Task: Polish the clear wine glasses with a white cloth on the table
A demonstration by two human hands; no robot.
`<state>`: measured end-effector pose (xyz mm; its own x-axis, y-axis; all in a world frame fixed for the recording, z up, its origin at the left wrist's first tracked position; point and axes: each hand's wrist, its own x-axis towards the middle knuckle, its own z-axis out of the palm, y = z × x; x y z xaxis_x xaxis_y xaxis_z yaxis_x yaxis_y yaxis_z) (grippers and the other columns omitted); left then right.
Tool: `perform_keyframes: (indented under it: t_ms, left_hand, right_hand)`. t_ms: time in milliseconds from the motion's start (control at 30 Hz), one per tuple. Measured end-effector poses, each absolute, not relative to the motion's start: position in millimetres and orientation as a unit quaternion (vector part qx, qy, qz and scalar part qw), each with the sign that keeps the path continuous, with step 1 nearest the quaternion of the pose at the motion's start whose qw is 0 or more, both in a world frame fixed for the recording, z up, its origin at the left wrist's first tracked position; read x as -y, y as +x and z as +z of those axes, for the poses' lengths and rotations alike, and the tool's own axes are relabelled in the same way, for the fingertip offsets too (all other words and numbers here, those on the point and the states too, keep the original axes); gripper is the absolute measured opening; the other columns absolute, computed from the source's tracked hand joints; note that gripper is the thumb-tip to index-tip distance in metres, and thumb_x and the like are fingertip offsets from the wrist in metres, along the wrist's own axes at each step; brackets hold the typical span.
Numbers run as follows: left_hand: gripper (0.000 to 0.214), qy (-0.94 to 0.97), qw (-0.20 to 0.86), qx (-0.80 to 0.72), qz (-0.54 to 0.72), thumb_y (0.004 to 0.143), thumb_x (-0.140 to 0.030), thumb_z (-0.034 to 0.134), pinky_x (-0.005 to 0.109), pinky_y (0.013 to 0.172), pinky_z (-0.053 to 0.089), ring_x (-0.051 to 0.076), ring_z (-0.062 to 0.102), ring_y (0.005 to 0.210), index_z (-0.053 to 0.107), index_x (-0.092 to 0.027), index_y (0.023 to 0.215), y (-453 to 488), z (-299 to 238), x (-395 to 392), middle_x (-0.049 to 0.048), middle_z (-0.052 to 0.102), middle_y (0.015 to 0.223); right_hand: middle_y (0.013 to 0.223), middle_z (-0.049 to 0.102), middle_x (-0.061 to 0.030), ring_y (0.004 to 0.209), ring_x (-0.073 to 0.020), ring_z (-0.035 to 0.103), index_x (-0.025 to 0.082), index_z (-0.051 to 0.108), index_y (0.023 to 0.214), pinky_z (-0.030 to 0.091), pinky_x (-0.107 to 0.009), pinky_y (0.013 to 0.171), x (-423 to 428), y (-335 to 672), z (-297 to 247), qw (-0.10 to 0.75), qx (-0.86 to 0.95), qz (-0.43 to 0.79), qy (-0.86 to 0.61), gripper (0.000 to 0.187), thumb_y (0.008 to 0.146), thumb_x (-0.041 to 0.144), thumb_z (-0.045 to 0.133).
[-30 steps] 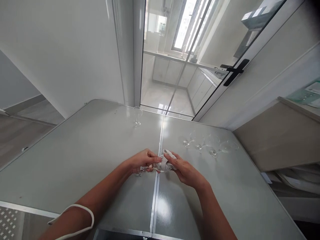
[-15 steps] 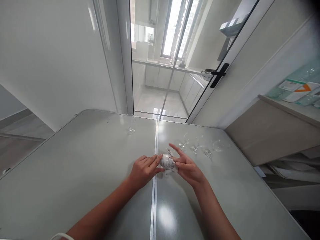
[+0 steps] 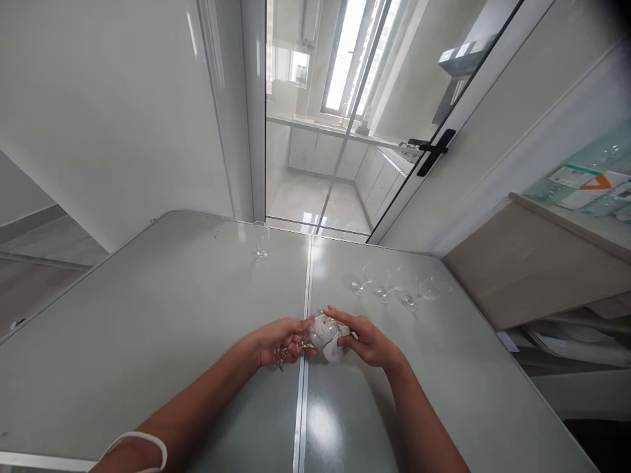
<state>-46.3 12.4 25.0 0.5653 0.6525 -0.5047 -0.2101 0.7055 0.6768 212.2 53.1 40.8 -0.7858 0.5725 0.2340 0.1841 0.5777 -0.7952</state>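
Note:
A clear stemmed glass (image 3: 290,346) lies on its side between my hands, just above the grey table (image 3: 148,315). My left hand (image 3: 277,341) is closed round its stem and foot. A white cloth (image 3: 326,333) is stuffed into and around the bowl, and my right hand (image 3: 363,336) grips that cloth with bent fingers. Both hands sit over the metal seam (image 3: 302,401) that runs down the middle of the table.
One glass (image 3: 259,240) stands upright at the far middle of the table. Three more glasses (image 3: 394,286) lie on their sides to the right. Beyond the table is a glass door with a black handle (image 3: 432,150); a beige counter (image 3: 532,269) lies at right.
My hands have drawn a little nearer to me. My left fingers, stretched over the glass half a second ago, are now wrapped round the stem; my right fingers have closed on the cloth.

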Motion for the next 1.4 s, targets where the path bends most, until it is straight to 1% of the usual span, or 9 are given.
perform_keyframes:
  t_ms: [133, 267, 467, 633, 800, 933, 1100, 1233, 1400]
  left_hand:
    - [0.047, 0.247, 0.865, -0.349, 0.264, 0.081, -0.059, 0.074, 0.015, 0.040, 0.021, -0.001, 0.024, 0.039, 0.063, -0.013, 0.083, -40, 24, -12, 0.0024, 0.065, 0.070]
    - [0.058, 0.447, 0.689, -0.419, 0.387, 0.088, -0.068, 0.058, 0.021, 0.044, 0.028, 0.005, 0.036, 0.042, 0.070, -0.011, 0.081, -32, 28, -5, 0.0038, 0.064, 0.068]
    - [0.057, 0.721, 0.236, -0.547, 0.354, 0.083, -0.057, 0.073, 0.028, 0.066, 0.042, 0.019, 0.062, 0.067, 0.071, -0.022, 0.128, -31, 16, 2, 0.0074, 0.075, 0.080]
    - [0.050, 0.790, 0.162, -0.496, 0.321, 0.093, -0.052, 0.062, 0.030, 0.071, 0.045, 0.024, 0.070, 0.081, 0.067, -0.022, 0.133, -35, 11, 1, 0.0146, 0.078, 0.103]
    - [0.055, 0.731, 0.248, -0.529, 0.353, 0.084, -0.053, 0.074, 0.030, 0.068, 0.045, 0.020, 0.064, 0.069, 0.070, -0.023, 0.129, -28, 16, 5, 0.0089, 0.078, 0.088]
    - [0.054, 0.586, 0.524, -0.480, 0.389, 0.080, -0.059, 0.073, 0.024, 0.052, 0.037, 0.010, 0.047, 0.049, 0.075, -0.016, 0.113, -21, 31, 7, 0.0019, 0.070, 0.073]
    - [0.059, 0.393, 0.807, -0.339, 0.281, 0.085, -0.068, 0.062, 0.021, 0.037, 0.016, 0.003, 0.031, 0.036, 0.066, -0.010, 0.079, -31, 35, -2, 0.0059, 0.065, 0.065]
    - [0.057, 0.331, 0.854, -0.320, 0.243, 0.087, -0.069, 0.058, 0.019, 0.036, 0.014, 0.001, 0.029, 0.035, 0.064, -0.012, 0.089, -41, 31, -8, 0.0034, 0.064, 0.064]
    - [0.065, 0.397, 0.789, -0.352, 0.311, 0.093, -0.068, 0.049, 0.020, 0.039, 0.022, 0.003, 0.034, 0.037, 0.069, -0.008, 0.108, -37, 37, -3, 0.0022, 0.060, 0.064]
  right_hand:
    - [0.105, 0.075, -0.0071, 0.116, -0.0287, 0.065, 0.028, 0.062, 0.135, 0.047, -0.048, 0.107, -53, 206, 33, 0.342, 0.829, 0.361, -0.255, 0.040, 0.096, 0.037, 0.063]
    - [0.103, 0.074, -0.0086, 0.084, -0.0227, 0.069, 0.024, 0.059, 0.131, 0.057, -0.034, 0.074, -51, 191, 30, 0.435, 0.697, 0.454, -0.343, 0.045, 0.092, 0.045, 0.068]
    - [0.076, 0.062, 0.0006, 0.064, -0.0144, 0.053, 0.021, 0.056, 0.136, 0.043, -0.024, 0.058, -48, 183, 47, 0.362, 0.623, 0.577, -0.385, 0.053, 0.094, 0.052, 0.063]
    - [0.080, 0.058, 0.0015, 0.070, -0.0143, 0.052, 0.024, 0.050, 0.145, 0.043, -0.023, 0.063, -43, 184, 60, 0.308, 0.629, 0.625, -0.345, 0.064, 0.090, 0.048, 0.070]
    - [0.085, 0.062, -0.0002, 0.071, -0.0151, 0.054, 0.023, 0.051, 0.143, 0.045, -0.024, 0.064, -41, 184, 62, 0.307, 0.676, 0.577, -0.341, 0.065, 0.086, 0.039, 0.076]
    - [0.076, 0.065, 0.0015, 0.064, -0.0150, 0.056, 0.023, 0.060, 0.134, 0.048, -0.027, 0.065, -45, 196, 54, 0.337, 0.775, 0.448, -0.291, 0.051, 0.087, 0.038, 0.075]
    - [0.088, 0.073, -0.0020, 0.071, -0.0167, 0.064, 0.026, 0.053, 0.141, 0.054, -0.030, 0.074, -50, 210, 44, 0.316, 0.846, 0.390, -0.180, 0.066, 0.082, 0.033, 0.081]
    - [0.091, 0.073, -0.0043, 0.081, -0.0209, 0.067, 0.026, 0.066, 0.129, 0.055, -0.038, 0.088, -52, 211, 38, 0.368, 0.849, 0.320, -0.206, 0.051, 0.082, 0.034, 0.081]
    - [0.098, 0.072, -0.0077, 0.082, -0.0234, 0.066, 0.023, 0.070, 0.117, 0.055, -0.036, 0.076, -52, 204, 34, 0.521, 0.694, 0.301, -0.394, 0.033, 0.094, 0.046, 0.063]
